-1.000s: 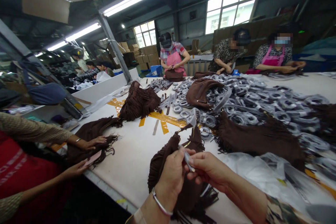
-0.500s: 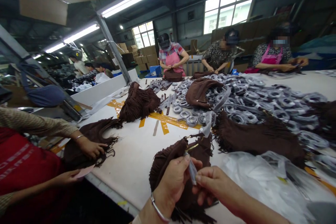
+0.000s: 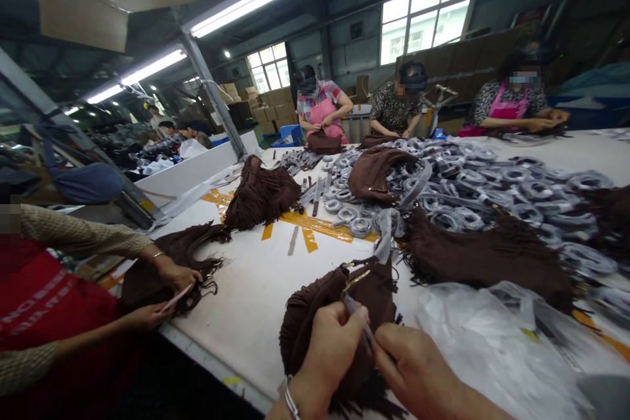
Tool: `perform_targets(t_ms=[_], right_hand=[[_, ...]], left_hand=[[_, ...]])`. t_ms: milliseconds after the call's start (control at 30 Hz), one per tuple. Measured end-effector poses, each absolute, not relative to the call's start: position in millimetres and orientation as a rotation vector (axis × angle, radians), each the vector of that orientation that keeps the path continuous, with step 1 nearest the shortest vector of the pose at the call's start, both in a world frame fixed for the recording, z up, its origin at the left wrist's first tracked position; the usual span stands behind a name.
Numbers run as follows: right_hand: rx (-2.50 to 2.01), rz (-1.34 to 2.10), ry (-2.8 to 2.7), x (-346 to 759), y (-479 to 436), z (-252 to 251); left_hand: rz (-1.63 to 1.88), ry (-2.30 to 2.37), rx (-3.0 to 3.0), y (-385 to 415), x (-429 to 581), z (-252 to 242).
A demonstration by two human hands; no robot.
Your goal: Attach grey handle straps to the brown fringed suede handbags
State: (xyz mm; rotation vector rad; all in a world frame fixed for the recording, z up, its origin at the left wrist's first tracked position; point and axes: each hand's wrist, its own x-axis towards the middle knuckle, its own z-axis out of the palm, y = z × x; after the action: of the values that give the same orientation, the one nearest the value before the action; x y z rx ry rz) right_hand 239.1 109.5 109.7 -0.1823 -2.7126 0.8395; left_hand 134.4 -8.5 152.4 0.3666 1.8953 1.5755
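Left hand (image 3: 331, 349), right hand (image 3: 417, 373) close together, fingertips of both pinching strip (image 3: 353, 310) between them; bag (image 3: 315, 308) directly beneath, lying on table (image 3: 256, 289).

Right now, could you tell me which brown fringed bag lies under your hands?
The bag nearest the camera, at the table edge: left hand and right hand pinch a grey strip over it.
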Motion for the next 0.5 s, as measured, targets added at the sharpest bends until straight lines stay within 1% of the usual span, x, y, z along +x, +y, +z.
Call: perform_targets(t_ms=[100,167,267,400,467,500], right_hand=[[-0.033,0.544,-2.675,238,108,106],[0.036,0.434,-2.661,237,106,107],[0.105,0.362,-2.665,236,101,109],[0.216,0.368,-2.693,238,95,109],[0.173,0.508,-2.751,239,96,110],[0.103,0.647,-2.775,238,98,112]], left_hand=[[1.32,2.394,0.632,-14,139,153],[1.23,2.55,0.72,-19,140,151],[1.152,2.672,0.841,-24,140,146],[0.987,2.75,0.951,-27,139,139],[0.957,2.748,0.99,-29,138,135],[0.961,2.738,1.007,-31,138,135]])
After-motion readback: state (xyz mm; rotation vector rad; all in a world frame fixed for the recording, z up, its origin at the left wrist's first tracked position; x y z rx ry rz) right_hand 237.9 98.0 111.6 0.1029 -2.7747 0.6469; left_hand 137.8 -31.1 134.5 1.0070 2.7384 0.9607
